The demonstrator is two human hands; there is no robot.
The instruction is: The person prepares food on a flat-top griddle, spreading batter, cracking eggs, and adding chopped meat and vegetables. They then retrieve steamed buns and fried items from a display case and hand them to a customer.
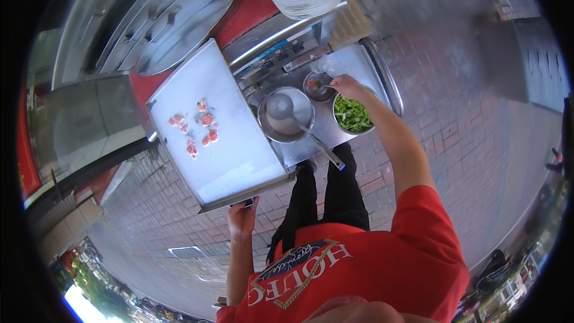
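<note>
My right hand [347, 86] grips a metal spoon [328, 86] by its handle. The spoon's tip is in a small bowl [323, 94] with some reddish minced meat [312, 83]. Under my right forearm is a round metal container of chopped green leaves [353, 115]. At the near edge of a flat metal tray [244, 188], my left hand [242, 220] closes around a dark handle-like piece [248, 203], partly hidden by the tray. White liquid coats the tray, with several clumps of reddish meat [207, 119] scattered on it.
A metal pot [287, 135] of whitish liquid holds a ladle [280, 106], its handle [331, 155] jutting toward me. Behind stand a stack of white plates [309, 0] and a panel with knobs [281, 54]. Steamer drawers [166, 18] rise at the far left. Steam blurs the upper right.
</note>
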